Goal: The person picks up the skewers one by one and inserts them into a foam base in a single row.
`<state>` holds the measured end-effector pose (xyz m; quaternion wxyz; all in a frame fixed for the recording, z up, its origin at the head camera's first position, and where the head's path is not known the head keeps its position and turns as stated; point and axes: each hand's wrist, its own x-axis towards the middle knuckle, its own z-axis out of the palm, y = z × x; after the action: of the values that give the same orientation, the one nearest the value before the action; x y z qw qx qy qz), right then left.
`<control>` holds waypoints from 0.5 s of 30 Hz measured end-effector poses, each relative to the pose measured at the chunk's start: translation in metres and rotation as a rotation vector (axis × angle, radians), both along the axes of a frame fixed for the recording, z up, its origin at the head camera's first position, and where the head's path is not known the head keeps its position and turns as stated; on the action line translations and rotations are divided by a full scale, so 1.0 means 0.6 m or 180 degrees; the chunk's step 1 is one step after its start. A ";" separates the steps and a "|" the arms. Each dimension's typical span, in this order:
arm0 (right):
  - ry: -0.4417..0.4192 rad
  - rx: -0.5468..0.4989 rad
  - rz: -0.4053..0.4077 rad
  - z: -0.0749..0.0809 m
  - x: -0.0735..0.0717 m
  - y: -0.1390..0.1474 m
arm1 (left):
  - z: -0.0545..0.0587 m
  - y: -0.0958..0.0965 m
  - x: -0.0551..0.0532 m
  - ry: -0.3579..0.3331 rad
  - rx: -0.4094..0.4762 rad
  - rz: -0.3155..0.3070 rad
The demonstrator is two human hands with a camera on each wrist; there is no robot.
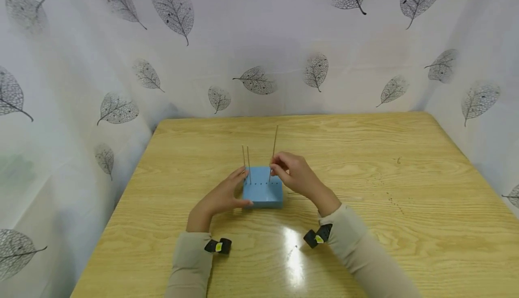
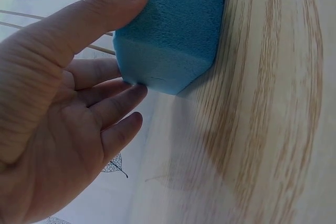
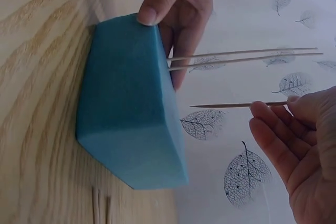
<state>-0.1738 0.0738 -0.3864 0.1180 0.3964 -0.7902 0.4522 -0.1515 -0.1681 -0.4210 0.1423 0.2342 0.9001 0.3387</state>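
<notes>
A light blue foam block (image 1: 263, 195) sits on the table with a row of small holes across its top. My left hand (image 1: 222, 195) grips its left end, thumb on the near face and fingers at the far side. Two thin wooden skewers (image 3: 247, 60) stand upright in the block near that hand. Above the block's right part, my right hand (image 1: 299, 174) pinches another skewer (image 1: 275, 138) between thumb and fingers. In the right wrist view its pointed tip faces down to the block's top, with a small gap between them.
Several loose skewers (image 1: 350, 198) lie on the wooden table (image 1: 405, 226) to the right of the block, partly behind the right wrist. A white curtain (image 1: 275, 36) with a leaf print hangs behind the table and at its sides.
</notes>
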 end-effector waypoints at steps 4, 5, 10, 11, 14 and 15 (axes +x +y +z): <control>0.0049 0.0014 -0.0003 -0.004 -0.005 -0.013 | 0.001 0.000 -0.002 -0.0009 0.0011 0.0000; 0.0062 0.0021 -0.0010 -0.005 -0.005 -0.016 | 0.002 0.000 -0.002 -0.0012 0.0015 -0.0001; 0.0100 0.0020 0.0013 -0.009 -0.007 -0.028 | 0.002 0.000 -0.002 -0.0041 0.0040 -0.0001; 0.0097 0.0024 0.0024 -0.011 -0.008 -0.030 | 0.002 0.000 -0.002 -0.0043 0.0038 -0.0002; 0.0090 0.0033 0.0062 -0.014 -0.009 -0.036 | 0.001 0.000 -0.001 -0.0051 0.0023 0.0002; 0.0083 0.0034 0.0066 -0.015 -0.009 -0.038 | 0.001 0.000 -0.001 -0.0053 0.0030 0.0003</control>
<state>-0.1792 0.0511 -0.3953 0.1215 0.4110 -0.7869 0.4440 -0.1520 -0.1681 -0.4205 0.1485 0.2316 0.8974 0.3449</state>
